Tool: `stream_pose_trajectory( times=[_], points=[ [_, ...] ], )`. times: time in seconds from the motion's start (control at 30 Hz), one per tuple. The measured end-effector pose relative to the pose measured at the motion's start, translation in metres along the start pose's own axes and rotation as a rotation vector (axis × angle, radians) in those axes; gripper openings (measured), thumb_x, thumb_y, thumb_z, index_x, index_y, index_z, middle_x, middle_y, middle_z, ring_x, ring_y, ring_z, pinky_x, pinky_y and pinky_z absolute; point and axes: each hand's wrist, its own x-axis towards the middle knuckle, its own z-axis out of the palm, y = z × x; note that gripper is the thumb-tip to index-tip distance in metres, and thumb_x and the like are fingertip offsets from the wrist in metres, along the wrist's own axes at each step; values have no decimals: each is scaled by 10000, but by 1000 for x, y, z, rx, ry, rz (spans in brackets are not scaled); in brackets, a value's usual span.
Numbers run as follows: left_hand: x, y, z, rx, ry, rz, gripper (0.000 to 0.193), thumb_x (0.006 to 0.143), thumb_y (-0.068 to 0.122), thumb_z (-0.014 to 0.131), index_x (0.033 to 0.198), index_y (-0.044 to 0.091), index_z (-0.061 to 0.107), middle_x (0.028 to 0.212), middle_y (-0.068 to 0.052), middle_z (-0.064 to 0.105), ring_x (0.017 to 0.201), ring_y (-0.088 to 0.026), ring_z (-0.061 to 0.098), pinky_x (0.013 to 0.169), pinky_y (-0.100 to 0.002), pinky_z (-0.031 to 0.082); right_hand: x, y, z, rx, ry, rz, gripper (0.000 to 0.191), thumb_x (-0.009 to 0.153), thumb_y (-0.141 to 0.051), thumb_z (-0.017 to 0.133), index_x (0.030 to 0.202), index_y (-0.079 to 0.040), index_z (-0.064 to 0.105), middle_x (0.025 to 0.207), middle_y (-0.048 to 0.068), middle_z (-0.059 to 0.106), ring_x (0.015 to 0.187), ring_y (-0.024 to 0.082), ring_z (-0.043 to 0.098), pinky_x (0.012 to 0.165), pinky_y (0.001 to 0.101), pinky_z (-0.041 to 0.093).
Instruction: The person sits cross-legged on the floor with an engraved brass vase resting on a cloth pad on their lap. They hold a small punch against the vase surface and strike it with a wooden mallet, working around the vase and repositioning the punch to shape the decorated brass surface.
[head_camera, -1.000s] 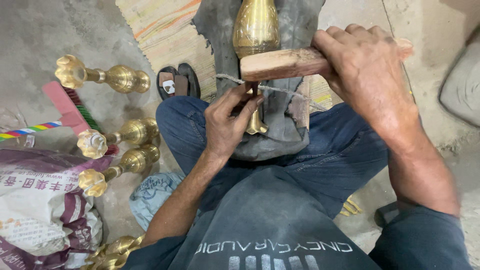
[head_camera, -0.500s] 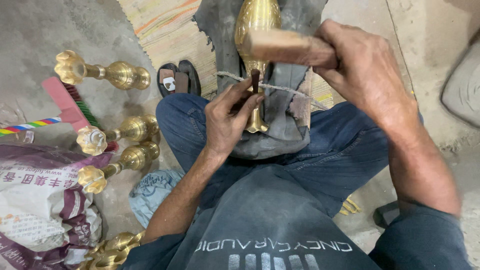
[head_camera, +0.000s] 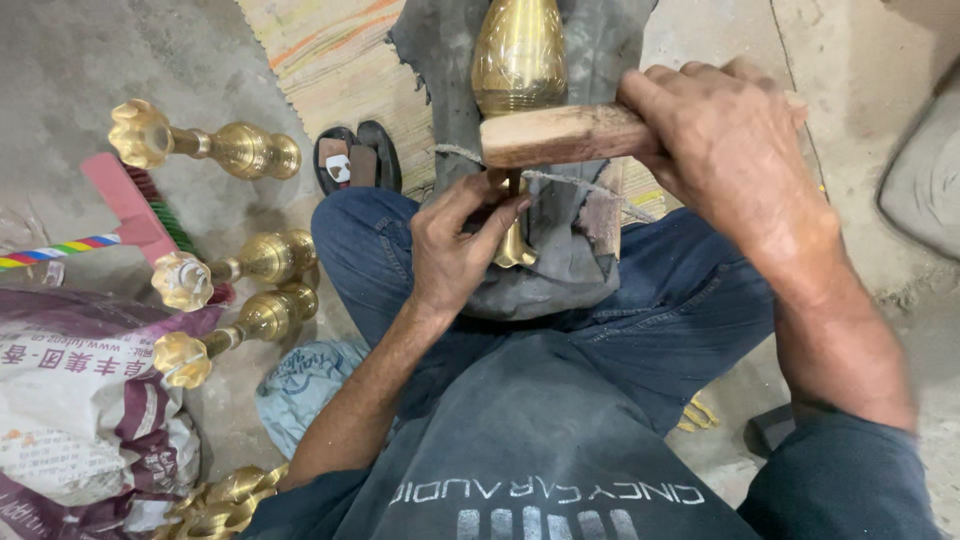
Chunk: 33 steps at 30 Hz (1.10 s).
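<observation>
Inspector: Head view puts you seated on the floor with a brass stand (head_camera: 517, 75) laid across a grey padded rest (head_camera: 585, 255) over your lap, bulb end away from you, flared foot towards you. Your right hand (head_camera: 735, 165) is wrapped tight round a wooden mallet (head_camera: 560, 133), its block level just above the stem. Your left hand (head_camera: 455, 250) pinches a thin dark tool against the stem, fingertips bunched; a cord (head_camera: 580, 180) crosses the stem just beside it.

Operator: How far along would you put me?

Inspector: Mid-run, by my judgement. Three brass stands (head_camera: 215, 150) lie on the concrete to your left, and more brass parts (head_camera: 225, 500) show at the lower edge beside a printed sack (head_camera: 75, 420). Whether those are finished or waiting, I cannot tell. The piece on your lap is in work; I cannot make out any marks on the stem.

Operator: Anything changed from the earlier frames?

Inspector: A second ago the mallet sat at much this height. Half a second ago you had it drawn up against the bulb; now it is back down, close over the tool. Your left hand has kept its pinch at the same spot. The stands, the pair of sandals (head_camera: 358, 160) and the sack have not shifted.
</observation>
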Motion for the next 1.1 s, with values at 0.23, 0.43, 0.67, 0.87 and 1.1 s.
stream_pose_trajectory(
  times=[0.23, 0.43, 0.67, 0.87, 1.1],
  points=[
    [1, -2, 0, -24, -55, -39, 274, 965, 108, 792, 1215, 35, 705, 1042, -76, 771, 933, -160, 792, 753, -289, 633, 1, 2, 1, -141, 26, -65, 339, 793, -99, 785, 1059, -22, 589, 861, 132, 658, 846, 347, 673, 754, 495, 486],
    [2, -1, 1, 25, -34, 7, 286, 950, 124, 820, 1202, 44, 710, 1027, -81, 765, 906, -163, 781, 749, -294, 618, 2, 5, 3, -114, -7, -57, 323, 802, -92, 785, 1050, -32, 586, 862, 120, 661, 842, 345, 671, 765, 502, 494],
    [0, 1, 1, -24, -28, -38, 328, 958, 126, 792, 1257, 28, 702, 1053, -78, 771, 916, -161, 788, 754, -291, 620, -3, 9, 8, -30, -12, -7, 292, 849, -92, 776, 1049, -30, 572, 907, 132, 646, 906, 350, 660, 805, 475, 493],
    [0, -3, 2, -22, -25, -27, 324, 954, 135, 805, 1236, 18, 697, 1064, -87, 768, 928, -165, 785, 767, -293, 626, 0, 11, 5, 39, -36, 15, 327, 838, -100, 778, 1087, -36, 575, 914, 135, 636, 908, 360, 650, 803, 475, 501],
    [-3, -3, 2, -23, -26, -27, 348, 955, 147, 808, 1254, 10, 694, 1058, -98, 766, 925, -171, 781, 763, -297, 629, 6, 2, -6, -4, -17, 1, 335, 820, -97, 812, 1030, -19, 562, 859, 157, 653, 856, 382, 660, 737, 491, 497]
  ],
)
